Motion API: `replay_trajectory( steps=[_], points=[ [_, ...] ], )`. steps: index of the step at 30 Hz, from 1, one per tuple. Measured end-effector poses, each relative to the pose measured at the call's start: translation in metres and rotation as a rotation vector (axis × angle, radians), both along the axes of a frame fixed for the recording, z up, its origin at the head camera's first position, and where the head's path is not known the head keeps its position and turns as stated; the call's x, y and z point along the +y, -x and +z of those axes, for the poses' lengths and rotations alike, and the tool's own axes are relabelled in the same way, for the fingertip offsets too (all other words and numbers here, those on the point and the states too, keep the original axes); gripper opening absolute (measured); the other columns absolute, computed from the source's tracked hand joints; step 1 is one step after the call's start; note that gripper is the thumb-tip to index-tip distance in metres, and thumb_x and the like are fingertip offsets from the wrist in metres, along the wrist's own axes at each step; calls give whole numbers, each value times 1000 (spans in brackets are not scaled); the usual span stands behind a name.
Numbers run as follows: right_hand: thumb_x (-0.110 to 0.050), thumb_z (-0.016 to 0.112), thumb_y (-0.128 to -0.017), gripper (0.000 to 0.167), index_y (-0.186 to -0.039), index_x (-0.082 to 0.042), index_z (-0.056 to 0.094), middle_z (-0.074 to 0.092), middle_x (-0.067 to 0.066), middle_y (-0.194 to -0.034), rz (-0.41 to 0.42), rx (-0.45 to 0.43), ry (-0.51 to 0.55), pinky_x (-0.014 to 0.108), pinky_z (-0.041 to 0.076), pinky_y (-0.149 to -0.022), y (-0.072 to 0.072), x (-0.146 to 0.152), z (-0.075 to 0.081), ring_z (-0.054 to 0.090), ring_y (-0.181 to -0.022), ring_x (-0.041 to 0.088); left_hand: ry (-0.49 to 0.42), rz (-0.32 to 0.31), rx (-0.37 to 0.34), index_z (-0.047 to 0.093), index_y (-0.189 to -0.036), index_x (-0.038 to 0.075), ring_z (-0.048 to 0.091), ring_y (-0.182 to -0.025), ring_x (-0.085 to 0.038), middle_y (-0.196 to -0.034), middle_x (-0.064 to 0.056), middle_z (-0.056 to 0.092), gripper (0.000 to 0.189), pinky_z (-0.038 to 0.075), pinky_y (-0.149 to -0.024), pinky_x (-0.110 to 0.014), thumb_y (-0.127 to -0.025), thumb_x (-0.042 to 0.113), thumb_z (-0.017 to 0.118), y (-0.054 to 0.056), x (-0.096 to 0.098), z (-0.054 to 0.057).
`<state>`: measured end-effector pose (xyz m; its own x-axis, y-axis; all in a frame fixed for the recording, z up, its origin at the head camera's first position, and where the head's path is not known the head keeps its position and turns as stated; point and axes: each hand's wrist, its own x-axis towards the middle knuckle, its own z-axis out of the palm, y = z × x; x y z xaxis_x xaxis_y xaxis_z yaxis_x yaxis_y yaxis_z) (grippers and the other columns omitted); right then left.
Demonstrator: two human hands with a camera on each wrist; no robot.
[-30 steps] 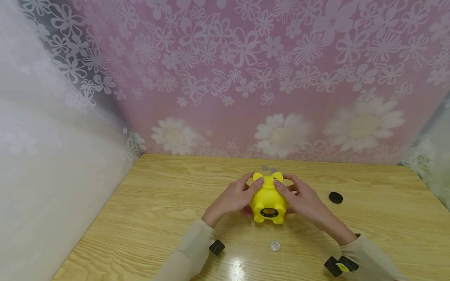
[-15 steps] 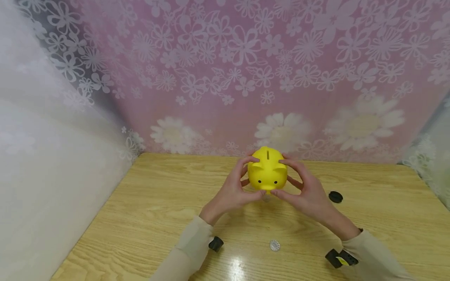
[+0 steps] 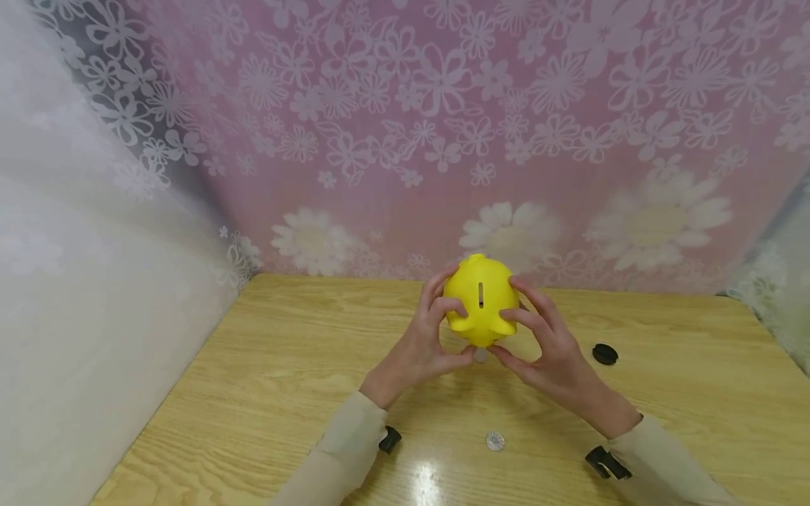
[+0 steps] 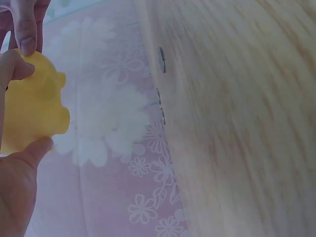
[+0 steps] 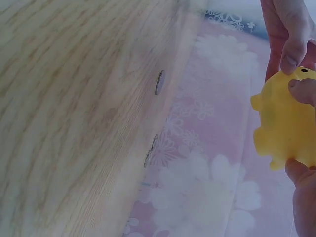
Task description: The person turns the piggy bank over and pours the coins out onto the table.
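Both hands hold a yellow piggy bank raised above the wooden table. My left hand grips its left side, and my right hand grips the right, with the two thumbs near the snout. Its coin slot faces up toward the head camera; the underside is hidden there. Partly covered by the snout, a coin lies beyond the thumbs. A second coin rests nearer the person. In the left wrist view, short feet stick out from the piggy bank, apart from the table; several coins appear on the tabletop.
A black round cap lies on the table to the right of the hands. Floral curtain hangs behind the table's back edge. Black straps are at the sleeves.
The piggy bank has been lifted and turned: its round bottom opening faced the person, and now the slot does. The back coins are now hidden in the head view; one beneath the snout has appeared.
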<state>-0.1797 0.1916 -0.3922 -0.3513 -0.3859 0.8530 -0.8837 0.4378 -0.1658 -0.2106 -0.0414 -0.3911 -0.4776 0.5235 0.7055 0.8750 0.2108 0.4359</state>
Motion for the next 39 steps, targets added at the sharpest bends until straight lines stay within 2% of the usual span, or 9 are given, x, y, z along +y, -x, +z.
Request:
replay_trajectory(
  steps=[7,13,26,29,33,36,39],
  points=[
    [-43,59,-102,51,-120,5,58,42,36,-148,-15,-12,-32,21,38,-116,0,1,-1,41,-148,23,10,13,28,40,-116,13,33,-150,-41,-164,-22,14,63,48,-114,-45,-75,1,86,0,2,-5],
    [-41,60,-102,50,-122,5,58,41,37,-148,-12,-2,-45,21,37,-117,1,3,-1,41,-148,26,6,19,35,40,-117,13,30,-152,-40,-165,-22,14,62,46,-115,-46,-76,4,86,1,1,-4],
    [-40,59,-102,50,-125,6,57,38,38,-149,23,-13,-72,20,37,-114,2,8,-2,40,-150,20,22,35,38,40,-117,12,29,-153,-41,-164,-22,16,63,46,-115,-47,-76,5,87,-1,1,-4],
    [-41,60,-102,52,-126,5,58,38,38,-150,22,-18,-75,18,38,-114,3,9,-2,42,-148,18,28,38,44,40,-118,12,30,-152,-40,-164,-23,17,64,46,-115,-46,-75,6,87,-1,1,-4],
    [-43,61,-100,54,-127,4,58,40,36,-150,11,-16,-81,15,39,-113,3,11,-3,51,-138,22,37,42,46,41,-118,12,34,-151,-38,-163,-24,19,64,47,-115,-43,-74,8,88,-1,0,-4],
    [-45,63,-99,57,-128,4,58,42,35,-150,4,-16,-71,14,39,-113,4,11,-4,53,-136,24,40,39,20,41,-121,13,38,-149,-35,-164,-21,21,66,51,-111,-39,-73,8,87,-2,0,-3],
    [-47,66,-96,64,-132,5,56,43,32,-150,1,-68,-32,14,39,-113,1,11,-4,51,-139,25,18,3,-90,41,-127,13,43,-146,-31,-167,-14,23,71,56,-102,-36,-73,7,86,-3,-1,-2]
  ],
)
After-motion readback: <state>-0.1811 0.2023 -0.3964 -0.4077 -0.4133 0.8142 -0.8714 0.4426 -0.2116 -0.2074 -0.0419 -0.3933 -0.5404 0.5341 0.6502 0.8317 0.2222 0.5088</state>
